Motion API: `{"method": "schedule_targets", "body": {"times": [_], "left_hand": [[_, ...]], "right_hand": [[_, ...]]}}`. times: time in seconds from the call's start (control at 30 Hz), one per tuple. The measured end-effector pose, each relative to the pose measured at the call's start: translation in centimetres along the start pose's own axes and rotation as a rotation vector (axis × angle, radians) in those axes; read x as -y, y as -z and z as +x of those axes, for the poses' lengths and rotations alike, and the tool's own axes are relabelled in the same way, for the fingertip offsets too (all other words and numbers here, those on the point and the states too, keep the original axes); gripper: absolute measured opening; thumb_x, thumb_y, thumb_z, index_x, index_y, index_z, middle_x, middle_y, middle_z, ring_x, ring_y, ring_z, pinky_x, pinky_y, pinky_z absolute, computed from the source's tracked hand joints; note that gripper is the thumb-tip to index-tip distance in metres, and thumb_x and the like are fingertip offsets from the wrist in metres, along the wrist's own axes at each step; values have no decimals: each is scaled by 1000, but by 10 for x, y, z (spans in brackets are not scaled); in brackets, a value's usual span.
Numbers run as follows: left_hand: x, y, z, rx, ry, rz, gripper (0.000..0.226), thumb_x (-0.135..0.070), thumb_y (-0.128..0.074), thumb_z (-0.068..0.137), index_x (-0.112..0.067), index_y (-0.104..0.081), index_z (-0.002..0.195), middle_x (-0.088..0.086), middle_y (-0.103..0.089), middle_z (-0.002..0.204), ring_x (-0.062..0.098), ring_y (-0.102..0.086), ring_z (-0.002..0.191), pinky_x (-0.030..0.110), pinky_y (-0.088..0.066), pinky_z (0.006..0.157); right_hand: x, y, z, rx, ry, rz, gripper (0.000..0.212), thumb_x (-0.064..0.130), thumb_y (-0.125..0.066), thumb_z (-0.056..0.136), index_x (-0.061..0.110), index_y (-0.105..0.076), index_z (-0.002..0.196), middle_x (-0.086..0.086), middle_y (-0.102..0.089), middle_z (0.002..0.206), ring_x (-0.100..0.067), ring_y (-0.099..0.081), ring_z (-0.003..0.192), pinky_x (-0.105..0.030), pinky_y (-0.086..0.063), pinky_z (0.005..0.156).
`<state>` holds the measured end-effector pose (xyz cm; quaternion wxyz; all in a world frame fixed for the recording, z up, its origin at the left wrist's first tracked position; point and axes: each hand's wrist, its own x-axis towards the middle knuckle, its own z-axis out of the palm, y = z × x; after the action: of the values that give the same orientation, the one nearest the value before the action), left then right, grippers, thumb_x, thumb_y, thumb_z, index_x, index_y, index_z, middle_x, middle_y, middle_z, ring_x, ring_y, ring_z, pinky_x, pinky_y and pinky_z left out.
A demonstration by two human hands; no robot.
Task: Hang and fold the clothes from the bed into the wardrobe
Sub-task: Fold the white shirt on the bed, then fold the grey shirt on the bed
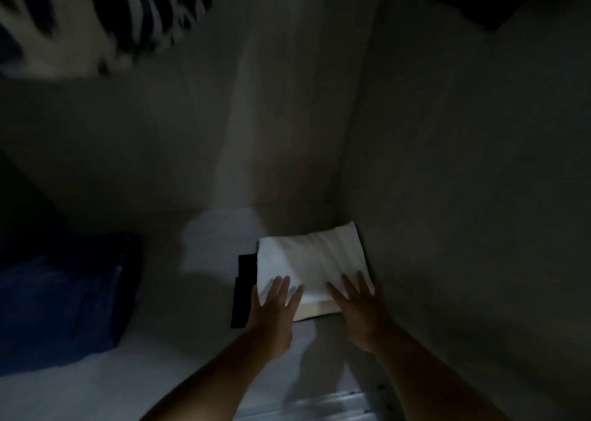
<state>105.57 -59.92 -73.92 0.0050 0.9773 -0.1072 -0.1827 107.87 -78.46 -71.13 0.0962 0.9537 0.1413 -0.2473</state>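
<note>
Inside a dim wardrobe, a folded white garment [311,260] lies flat on the pale shelf [179,372], pushed into the far right corner so its right edge runs along the side wall [463,196]. The cloth is smooth, with one soft crease across the middle, and its near edge shows a thicker cream-coloured layer beneath. A narrow black item [244,289] lies just beside it on the left, partly tucked under the white fold.

Both hands rest flat on the near edge of the white garment. The left hand [275,308] presses its near left corner, fingers straight and slightly fanned. The right hand [359,305] presses the near right corner, fingers spread wider, close to the wall. Neither hand grips anything.

On the left of the shelf, well apart from the white garment, sits a dark blue pile [60,305]. At the far top left hangs a blurred black-and-white patterned cloth [105,14].
</note>
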Motion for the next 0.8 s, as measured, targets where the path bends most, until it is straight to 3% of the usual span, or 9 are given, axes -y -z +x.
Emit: {"method": "schedule_targets", "body": {"times": [0.23, 0.37, 0.53, 0.8], "left_hand": [[-25, 118, -120, 206, -13, 2, 76, -12, -43, 94, -22, 5, 153, 9, 7, 160, 24, 9, 147, 56, 1, 116], [-34, 199, -194, 308, -14, -81, 71, -10, -40, 93, -21, -2, 153, 7, 0, 160, 24, 2, 147, 52, -12, 116], [-39, 292, -285, 263, -37, -69, 44, -19, -45, 91, -15, -42, 135, 11, -41, 139, 28, -32, 133, 50, -22, 111], [-53, 382, -341, 262, -160, 25, 28, -24, -40, 99, -12, -48, 122, 11, -50, 130, 31, -48, 123, 38, -40, 95]], "right_hand": [[21, 100, -135, 135, -55, 72, 63, 20, -35, 101, 26, -1, 154, -9, 3, 161, -35, 6, 147, -60, -1, 113], [38, 160, -214, 220, -57, 130, 65, 16, -40, 98, 21, -9, 154, -14, -4, 159, -36, -7, 146, -57, -16, 113], [62, 231, -304, 299, -31, 243, 53, 14, -50, 94, 18, -34, 144, -10, -38, 145, -32, -42, 131, -43, -41, 103], [83, 288, -400, 217, -189, 441, 47, 12, -44, 95, 20, -44, 141, -5, -49, 140, -27, -51, 126, -37, -46, 101]]}}
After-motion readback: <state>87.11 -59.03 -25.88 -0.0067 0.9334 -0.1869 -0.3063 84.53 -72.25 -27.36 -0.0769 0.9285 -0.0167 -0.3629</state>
